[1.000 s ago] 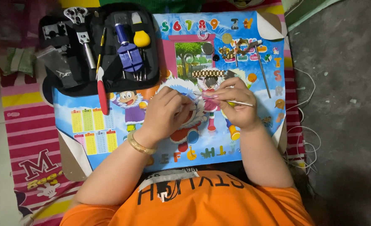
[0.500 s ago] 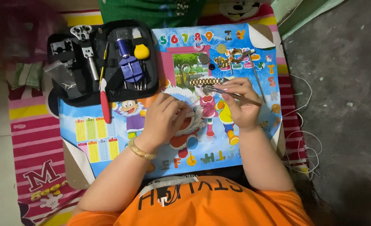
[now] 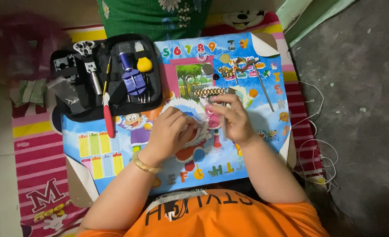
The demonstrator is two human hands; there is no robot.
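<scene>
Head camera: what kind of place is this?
Probably a home floor used as a watch-repair spot: a cartoon mat on a striped rug, an open tool case, and a watch band by the hands.

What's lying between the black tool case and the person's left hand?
In the head view, between the tool case and the left hand lies a red-handled tool on the cartoon mat.

Cartoon-printed board [image 3: 115, 153] with black tool case [image 3: 78, 94], gold watch band [image 3: 208, 92].
</scene>
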